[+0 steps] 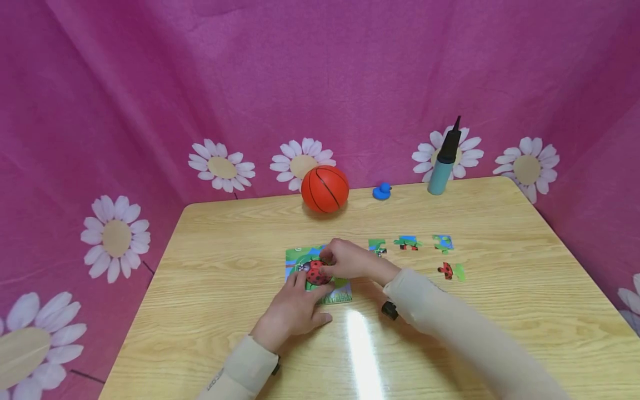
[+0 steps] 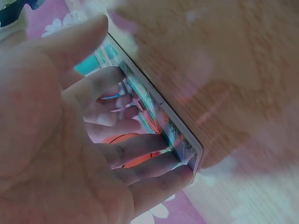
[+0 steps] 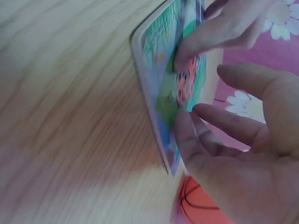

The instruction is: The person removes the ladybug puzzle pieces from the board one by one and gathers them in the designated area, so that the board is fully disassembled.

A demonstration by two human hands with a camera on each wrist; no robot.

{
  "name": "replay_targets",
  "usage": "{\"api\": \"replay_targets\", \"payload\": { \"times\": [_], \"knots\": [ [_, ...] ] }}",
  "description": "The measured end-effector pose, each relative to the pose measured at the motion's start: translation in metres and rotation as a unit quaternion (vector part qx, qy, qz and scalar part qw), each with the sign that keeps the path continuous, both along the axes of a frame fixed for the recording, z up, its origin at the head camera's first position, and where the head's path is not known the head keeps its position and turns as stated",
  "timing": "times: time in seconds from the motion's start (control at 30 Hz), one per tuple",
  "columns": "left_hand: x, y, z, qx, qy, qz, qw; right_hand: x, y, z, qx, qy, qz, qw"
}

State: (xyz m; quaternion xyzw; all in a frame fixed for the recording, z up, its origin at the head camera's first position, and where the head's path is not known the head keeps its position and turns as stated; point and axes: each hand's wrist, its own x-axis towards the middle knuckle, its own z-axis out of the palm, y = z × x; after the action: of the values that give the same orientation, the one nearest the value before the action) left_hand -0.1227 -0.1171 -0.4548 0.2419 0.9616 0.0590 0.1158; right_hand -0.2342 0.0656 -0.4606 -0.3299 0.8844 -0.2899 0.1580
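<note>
Pressing hand, left (image 1: 295, 306): fingers straight and flat on the near-left part of the puzzle (image 1: 334, 295); palm on the bench (image 1: 500, 311).
Right hand (image 1: 350, 260): fingers curled down onto a ladybird piece (image 1: 316, 273) in the middle of the puzzle; whether it pinches the piece or only pushes on it, I cannot tell.
Puzzle: lies flat on the bench, centre, under both hands; in the right wrist view its white frame (image 3: 149, 107) shows.
Loose pieces: four to the right of the puzzle, apart from it; three in a row (image 1: 409, 243), one (image 1: 451, 271) nearer.
Ball (image 1: 325, 189): orange, behind the puzzle.
Duck (image 1: 382, 191): blue, just right of the ball.
Pump (image 1: 444, 159): upright, far right.
</note>
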Motion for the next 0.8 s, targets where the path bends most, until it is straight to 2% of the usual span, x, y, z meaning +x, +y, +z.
{"api": "replay_targets", "payload": {
  "times": [0.1,0.2,0.47,0.8],
  "knots": [
    [0.001,-0.001,0.000,-0.006,-0.002,-0.006,1.0000,-0.001,-0.012,-0.002,-0.009,0.005,0.028,1.000],
    [0.001,-0.001,0.001,-0.011,-0.005,-0.011,0.9999,0.000,-0.022,-0.003,-0.009,0.017,0.031,0.999],
    [0.001,-0.002,0.003,-0.022,-0.032,-0.002,0.9992,0.005,-0.036,-0.001,0.041,-0.021,-0.068,0.997],
    [0.001,-0.001,0.005,-0.022,-0.035,0.003,0.9991,0.004,-0.041,0.003,0.073,-0.058,-0.097,0.991]
  ]
}}
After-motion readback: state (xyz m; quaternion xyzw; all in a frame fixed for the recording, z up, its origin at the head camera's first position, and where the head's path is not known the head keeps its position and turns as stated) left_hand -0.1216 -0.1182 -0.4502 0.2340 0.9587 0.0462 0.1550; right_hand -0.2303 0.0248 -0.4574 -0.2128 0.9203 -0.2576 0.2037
